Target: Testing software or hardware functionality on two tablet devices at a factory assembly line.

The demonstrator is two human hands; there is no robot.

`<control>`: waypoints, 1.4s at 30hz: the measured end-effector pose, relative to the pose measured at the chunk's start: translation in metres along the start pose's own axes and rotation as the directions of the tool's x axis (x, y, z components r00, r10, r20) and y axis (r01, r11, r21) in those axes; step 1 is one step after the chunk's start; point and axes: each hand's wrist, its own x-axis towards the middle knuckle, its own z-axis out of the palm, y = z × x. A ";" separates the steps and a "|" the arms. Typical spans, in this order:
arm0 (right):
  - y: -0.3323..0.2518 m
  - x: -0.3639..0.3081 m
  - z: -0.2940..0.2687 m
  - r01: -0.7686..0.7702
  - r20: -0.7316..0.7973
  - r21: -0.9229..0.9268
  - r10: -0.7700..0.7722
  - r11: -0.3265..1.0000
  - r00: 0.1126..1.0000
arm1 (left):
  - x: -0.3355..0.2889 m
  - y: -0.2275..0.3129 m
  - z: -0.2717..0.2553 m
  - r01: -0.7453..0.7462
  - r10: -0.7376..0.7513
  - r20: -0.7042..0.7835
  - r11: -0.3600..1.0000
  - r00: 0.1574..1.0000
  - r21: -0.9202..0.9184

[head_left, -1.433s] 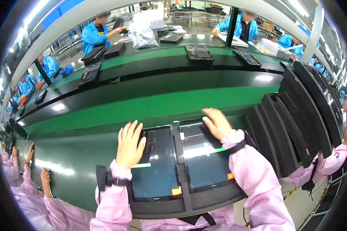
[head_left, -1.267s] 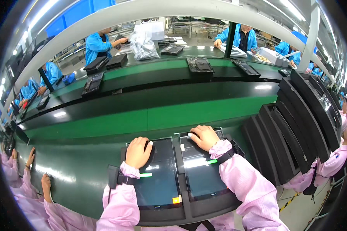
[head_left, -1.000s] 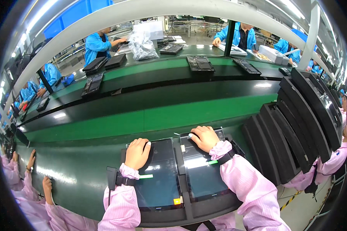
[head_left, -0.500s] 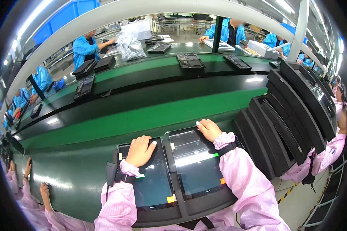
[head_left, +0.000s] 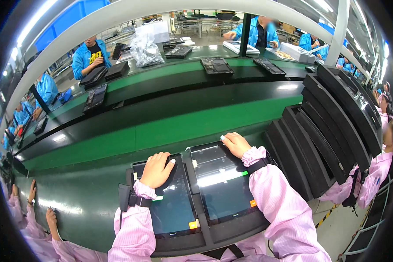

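Since two dark glass panels are sharing one black foam tray [head_left: 244,228] at the bottom centre of the frame, I'd guess the raised divider is there so they don't knock together. The left panel [head_left: 172,212] and right panel [head_left: 218,194] both lie flat, and the soft foam around them looks like edge protection. The left hand [head_left: 158,171] rests palm-down over the top of its panel, fingers loosely stretched and close together, thumb spread away, nothing pinched as far as I can see. My read is that laying it flat like that spreads the load on the glass. The right hand [head_left: 236,143] lies over the top right corner of the other one, but its fingertips go out of sight, so can't tell if they've got hold of anything. As for clutter, a leaning stack of foam trays [head_left: 325,139] crowds the right of the frame, pretty tight against that forearm. The pink right sleeve [head_left: 281,201] and a strip of glare hide bits of glass too. Over at lower left there's a co-worker's hand [head_left: 51,217] on the bench, well apart. Up top, opened-up devices [head_left: 217,66] sit on the far line, behind a green strip [head_left: 161,133].
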 end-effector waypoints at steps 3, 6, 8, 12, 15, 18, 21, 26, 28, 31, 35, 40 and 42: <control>0.004 0.003 0.003 -0.010 0.003 0.000 0.010 1.000 1.000 | 0.002 0.001 -0.001 0.015 -0.015 0.017 1.000 1.000 0.010; -0.012 0.000 0.000 -0.065 0.006 -0.009 0.065 0.998 0.998 | -0.006 0.000 -0.007 0.023 -0.023 0.009 0.999 1.000 0.034; -0.027 -0.011 0.000 -0.006 -0.195 -0.164 -0.026 0.987 0.981 | -0.018 0.012 -0.010 -0.002 0.009 -0.038 0.984 0.999 0.178; -0.088 -0.091 -0.028 0.288 0.100 -0.157 -0.275 0.945 0.956 | -0.114 0.052 -0.053 -0.224 0.165 0.205 0.924 0.965 0.310; -0.098 -0.156 -0.016 0.544 0.426 -0.185 -0.432 0.818 0.795 | -0.185 0.048 -0.046 -0.402 0.283 0.330 0.832 0.900 0.383; -0.099 -0.161 -0.004 0.641 0.463 -0.261 -0.489 0.721 0.739 | -0.194 0.042 -0.048 -0.400 0.234 0.354 0.752 0.905 0.525; -0.091 -0.158 0.000 0.741 0.483 -0.281 -0.577 0.610 0.658 | -0.183 0.035 -0.038 -0.431 0.249 0.380 0.727 0.891 0.534; -0.090 -0.161 0.004 0.750 0.396 -0.316 -0.637 0.582 0.661 | -0.190 0.037 -0.034 -0.465 0.284 0.377 0.655 0.882 0.596; -0.090 -0.160 0.005 0.748 0.382 -0.308 -0.643 0.589 0.664 | -0.191 0.038 -0.031 -0.474 0.304 0.369 0.652 0.878 0.592; -0.093 -0.159 0.002 0.745 0.378 -0.299 -0.643 0.597 0.666 | -0.187 0.042 -0.023 -0.524 0.388 0.352 0.595 0.852 0.610; -0.097 -0.159 -0.012 0.707 0.450 -0.347 -0.552 0.616 0.702 | -0.173 0.056 -0.007 -0.477 0.410 0.244 0.737 0.879 0.478; -0.078 -0.176 -0.048 0.569 0.498 -0.482 -0.326 0.666 0.804 | -0.157 0.066 0.009 -0.522 0.462 0.244 0.739 0.853 0.426; -0.078 -0.177 -0.045 0.622 0.536 -0.429 -0.370 0.655 0.759 | -0.160 0.066 0.012 -0.557 0.547 0.183 0.665 0.817 0.497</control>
